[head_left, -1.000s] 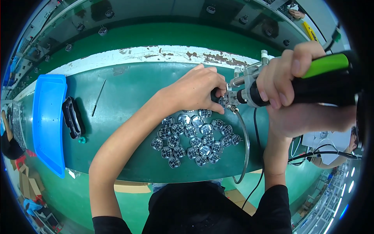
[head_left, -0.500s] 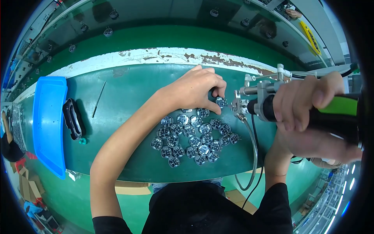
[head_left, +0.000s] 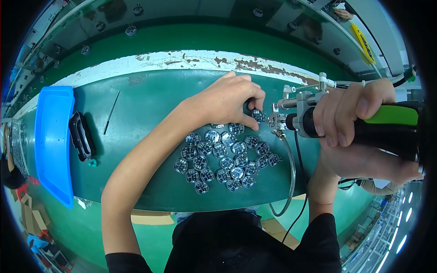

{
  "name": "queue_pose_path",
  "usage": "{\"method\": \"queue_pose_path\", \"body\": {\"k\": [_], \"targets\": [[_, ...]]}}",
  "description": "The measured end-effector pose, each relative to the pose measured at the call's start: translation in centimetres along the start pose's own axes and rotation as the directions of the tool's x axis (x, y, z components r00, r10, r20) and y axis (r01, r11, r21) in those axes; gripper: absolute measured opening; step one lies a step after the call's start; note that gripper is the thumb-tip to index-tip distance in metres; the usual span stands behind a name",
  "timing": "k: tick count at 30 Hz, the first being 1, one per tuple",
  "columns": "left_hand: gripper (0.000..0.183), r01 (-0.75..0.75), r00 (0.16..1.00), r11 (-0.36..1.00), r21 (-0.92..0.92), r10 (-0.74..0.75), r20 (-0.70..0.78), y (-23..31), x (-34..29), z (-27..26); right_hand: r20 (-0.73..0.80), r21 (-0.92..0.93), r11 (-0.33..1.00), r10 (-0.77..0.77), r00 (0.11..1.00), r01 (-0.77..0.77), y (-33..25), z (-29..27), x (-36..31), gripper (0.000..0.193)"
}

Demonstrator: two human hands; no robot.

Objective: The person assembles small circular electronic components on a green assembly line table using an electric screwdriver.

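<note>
My left hand [head_left: 230, 101] is closed, thumb and fingers pinching a small round silver part [head_left: 258, 116] with a circuit-board face. My right hand [head_left: 353, 113] wraps round the black and green handle of a power screwdriver [head_left: 395, 115], held sideways. Its metal head [head_left: 278, 121] points left and reaches the edge of the held part; whether they touch I cannot tell. A clear hose [head_left: 292, 175] hangs from that head. Just below my left hand, several similar round parts [head_left: 227, 163] lie in a loose cluster on the green bench mat [head_left: 150, 98].
To the left stand a blue tray [head_left: 53, 145] and a black open-topped case [head_left: 82, 136], with a thin rod-like tool [head_left: 111, 112] lying nearby. Beyond the bench's chipped white edge [head_left: 195, 59], a green belt [head_left: 182, 38] runs past. A co-worker's hand [head_left: 343, 13] shows at the far right.
The screwdriver's head has come left, closing the small gap to the round part. My left hand keeps its pinch. The whole view has shifted slightly.
</note>
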State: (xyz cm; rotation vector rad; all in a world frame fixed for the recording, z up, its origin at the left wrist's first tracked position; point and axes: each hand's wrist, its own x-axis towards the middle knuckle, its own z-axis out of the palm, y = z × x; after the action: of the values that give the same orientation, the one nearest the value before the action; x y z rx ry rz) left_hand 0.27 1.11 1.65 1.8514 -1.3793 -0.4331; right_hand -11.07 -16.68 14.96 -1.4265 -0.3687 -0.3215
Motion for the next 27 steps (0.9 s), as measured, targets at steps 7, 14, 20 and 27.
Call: {"method": "queue_pose_path", "body": {"k": [7,14,20,27], "targets": [[0.036,-0.005,1.0,1.0,-0.006,0.005,0.005,0.1,0.1,0.2,-0.012,-0.011,1.0,0.009,1.0,-0.009,-0.3,-0.1,-0.2,0.096],[0.036,-0.016,1.0,1.0,0.01,0.016,-0.013,-0.1,0.1,0.3,-0.02,-0.002,1.0,0.02,1.0,-0.02,0.3,0.4,0.0,0.097],[0.039,0.0,1.0,1.0,0.026,0.001,-0.023,-0.4,-0.3,0.1,0.079,0.09,0.995,-0.038,0.996,0.031,1.8,0.5,1.5,0.097],[0.064,0.089,0.989,0.98,-0.176,-0.108,-0.101,-0.2,-0.4,-2.8,0.28,0.177,0.959,-0.264,0.923,0.221,-4.2,-3.6,2.3,0.058]]}}
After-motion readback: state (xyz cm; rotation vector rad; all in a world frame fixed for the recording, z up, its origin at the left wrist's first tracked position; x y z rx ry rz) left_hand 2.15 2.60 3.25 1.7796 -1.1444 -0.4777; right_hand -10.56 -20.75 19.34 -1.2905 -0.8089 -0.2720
